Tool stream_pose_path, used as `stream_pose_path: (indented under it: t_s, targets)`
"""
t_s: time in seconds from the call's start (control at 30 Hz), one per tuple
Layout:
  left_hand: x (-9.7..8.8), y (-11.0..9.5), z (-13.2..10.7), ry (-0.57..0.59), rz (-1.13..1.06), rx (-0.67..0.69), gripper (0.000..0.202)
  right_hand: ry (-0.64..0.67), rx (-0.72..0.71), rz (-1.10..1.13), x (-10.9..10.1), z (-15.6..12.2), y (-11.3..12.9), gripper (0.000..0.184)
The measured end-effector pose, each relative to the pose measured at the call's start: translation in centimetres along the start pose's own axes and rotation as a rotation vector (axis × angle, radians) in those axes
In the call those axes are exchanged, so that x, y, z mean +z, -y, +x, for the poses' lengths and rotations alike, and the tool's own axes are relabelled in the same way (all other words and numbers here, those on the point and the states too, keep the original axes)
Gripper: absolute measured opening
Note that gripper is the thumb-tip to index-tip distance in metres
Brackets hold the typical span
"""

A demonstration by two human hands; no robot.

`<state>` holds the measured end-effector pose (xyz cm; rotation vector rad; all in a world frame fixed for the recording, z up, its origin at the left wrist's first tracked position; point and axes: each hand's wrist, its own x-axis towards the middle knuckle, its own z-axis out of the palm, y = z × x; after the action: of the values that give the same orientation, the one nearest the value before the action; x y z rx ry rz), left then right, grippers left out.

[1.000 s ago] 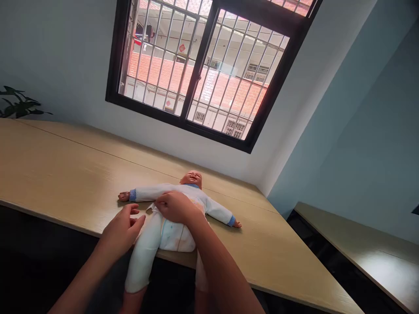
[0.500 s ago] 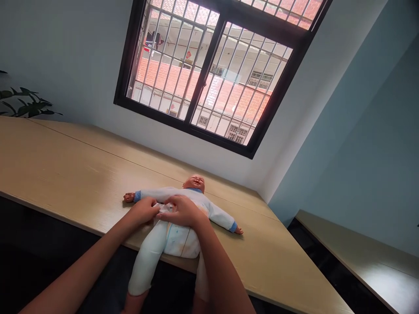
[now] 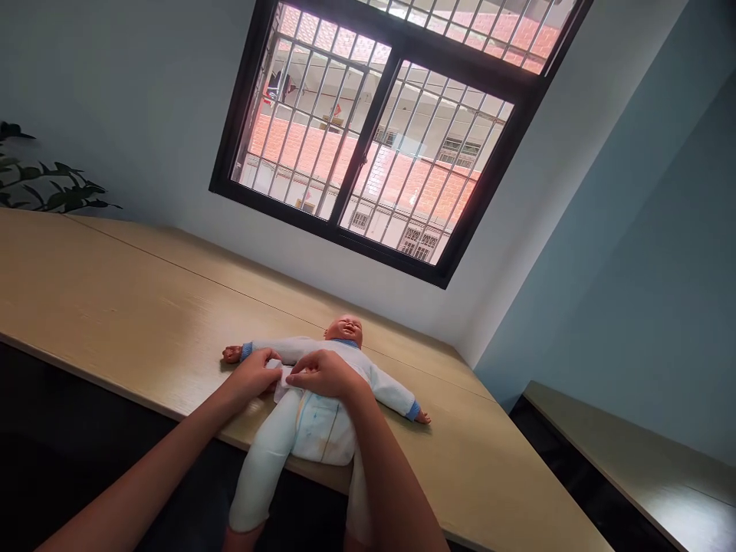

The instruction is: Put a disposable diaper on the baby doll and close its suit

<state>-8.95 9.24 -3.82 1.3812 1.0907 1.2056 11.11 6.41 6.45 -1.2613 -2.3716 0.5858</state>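
A baby doll (image 3: 345,331) lies on its back on the wooden table, arms spread, legs hanging over the front edge. It wears a white top with blue cuffs and a white diaper (image 3: 323,429) with faint coloured print. At the doll's waist, on the left of the picture, my left hand (image 3: 256,377) pinches the diaper's side tab (image 3: 281,379). My right hand (image 3: 323,373) closes its fingers on the same white tab from the other side, lying across the doll's belly. The upper part of the diaper is partly hidden behind my right hand.
The wooden table (image 3: 143,307) runs along the wall under a barred window (image 3: 368,146) with a dark frame. Leaves of a plant (image 3: 63,188) show at the far left. Another table (image 3: 626,437) stands at the right, past a dark gap.
The view has shifted slightly, so everything sits a bit lower and to the right. My hands stay at the doll's waist; more of the white tab shows between them.
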Motion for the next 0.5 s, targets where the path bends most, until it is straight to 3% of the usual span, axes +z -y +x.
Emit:
stream_pose_path:
  t_s: [0.23, 0.5]
  targets:
    - [0.1, 0.7, 0.6, -0.028, 0.034, 0.006, 0.037, -0.011, 0.071, -0.195, 0.2, 2.0, 0.5, 0.013]
    - [-0.3, 0.5, 0.3, -0.019, 0.075, 0.027, 0.036, 0.223, 0.205, -0.170, -2.0, 4.8, 1.5, 0.015]
